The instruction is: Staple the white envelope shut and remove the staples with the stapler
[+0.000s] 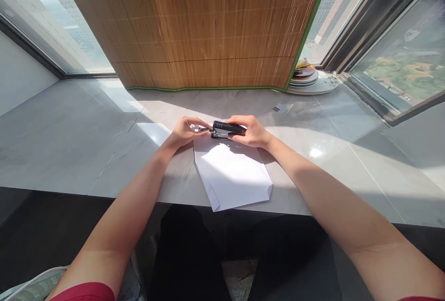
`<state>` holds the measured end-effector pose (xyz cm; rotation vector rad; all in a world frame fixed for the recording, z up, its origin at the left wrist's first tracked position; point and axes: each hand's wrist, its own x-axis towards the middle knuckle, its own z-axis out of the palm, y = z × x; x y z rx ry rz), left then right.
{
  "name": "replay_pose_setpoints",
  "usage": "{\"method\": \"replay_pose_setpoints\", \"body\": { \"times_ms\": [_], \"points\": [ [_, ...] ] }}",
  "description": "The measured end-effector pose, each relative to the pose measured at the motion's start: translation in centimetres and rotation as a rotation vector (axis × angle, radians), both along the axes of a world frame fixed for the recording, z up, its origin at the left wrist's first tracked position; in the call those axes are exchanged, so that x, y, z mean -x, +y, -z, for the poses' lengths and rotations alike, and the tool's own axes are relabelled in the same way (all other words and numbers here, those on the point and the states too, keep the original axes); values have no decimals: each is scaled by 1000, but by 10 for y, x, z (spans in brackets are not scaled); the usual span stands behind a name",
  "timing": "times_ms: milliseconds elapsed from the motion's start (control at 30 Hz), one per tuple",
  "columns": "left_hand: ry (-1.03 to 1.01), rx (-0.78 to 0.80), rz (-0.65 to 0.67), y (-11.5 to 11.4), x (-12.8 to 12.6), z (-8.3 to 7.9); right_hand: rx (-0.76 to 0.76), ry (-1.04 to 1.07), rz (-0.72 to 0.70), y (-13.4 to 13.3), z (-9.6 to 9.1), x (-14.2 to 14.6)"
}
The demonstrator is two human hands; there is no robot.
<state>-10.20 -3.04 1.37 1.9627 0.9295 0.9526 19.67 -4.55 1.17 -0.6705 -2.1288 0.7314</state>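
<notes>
The pale grey desk (pixel 62 143) runs across the whole view, sunlit in patches, with a bamboo blind (pixel 208 28) hanging down at its far side and a stack of plates (pixel 308 80) at the far right, apart from the work. White paper (pixel 234 176) lies at the near edge, its closest corner just overhanging, creases showing at its near corners; no staple can be made out in it, so stapling looks not yet done. The right hand (pixel 252 132) has its fingers closed around the right end of a black stapler (pixel 227 128), which is held over the paper's far edge. The left hand (pixel 182 132) has its fingers narrowed to a pinch on a slim metal part (pixel 204 129) that juts from the stapler's left end. Judging by this, the stapler is partway through being opened or put back together: its inner part is out to some extent, and seating it again seems left to do. Whether staples are inside cannot be told. Smallest of all, a little grey piece (pixel 276 108), possibly a strip of staples, lies on the desk beyond the right hand, untouched.
</notes>
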Motion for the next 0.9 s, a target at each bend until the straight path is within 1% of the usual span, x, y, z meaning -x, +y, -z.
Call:
{"method": "replay_pose_setpoints", "body": {
  "times_ms": [133,400,567,767,900],
  "points": [
    [42,-8,-35,4,1,1,6,5,4,0,-1,-1],
    [81,35,-7,5,1,-1,71,10,-4,0,-2,-2],
    [107,-12,-38,4,2,-3,117,22,6,1,0,-4],
    [80,-23,-107,3,5,-6,159,73,39,14,2,-20],
    [53,-9,-72,1,4,-8,164,127,33,16,1,-25]
  ]
}}
